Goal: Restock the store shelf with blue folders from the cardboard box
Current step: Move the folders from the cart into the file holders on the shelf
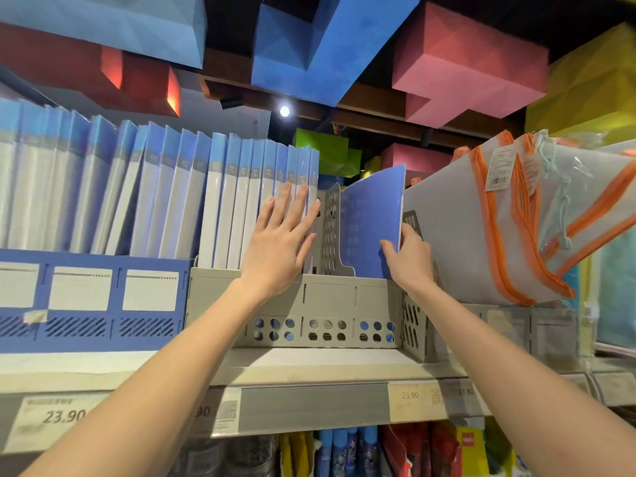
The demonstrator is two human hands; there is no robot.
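Round-hole pattern on grey organizer (330, 292); blue folder (373, 215) in it; blue-white folders (144, 201) left of it; orange-trimmed clear pouches (457, 242) right of it.

one pale shelf (309, 371) – blue file rack (89, 304) on the left, grey rack (344, 297) just beside it, second grey rack (516, 325) further right.

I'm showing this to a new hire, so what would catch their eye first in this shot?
Centre frame, the right hand pinches a plain blue folder by its lower corner, tilted in the grey rack, while the left hand presses flat against the packed row of blue-and-white folders beside it. Overhead hang big blue, red and pink blocks.
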